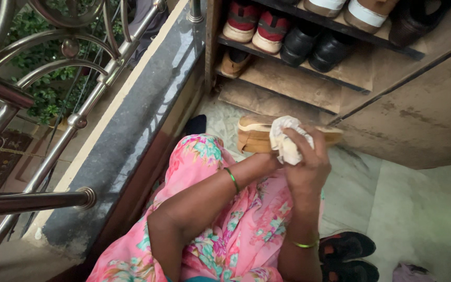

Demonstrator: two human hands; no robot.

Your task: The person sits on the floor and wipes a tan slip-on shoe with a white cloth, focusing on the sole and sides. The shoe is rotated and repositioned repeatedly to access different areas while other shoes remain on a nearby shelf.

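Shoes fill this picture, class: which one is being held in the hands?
The tan shoe, held sideways above the floor, with the right hand pressing a white cloth on it. The others sit on the rack or floor.

beside the matt, dusty wooden shoe rack [340, 78], a soft crumpled white cloth [286, 140] rubs a smooth tan shoe [254, 136]; the railing [53, 151] left of it is shiny polished metal.

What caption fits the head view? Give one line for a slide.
Right hand presses a white cloth against a tan shoe beside a shoe rack.
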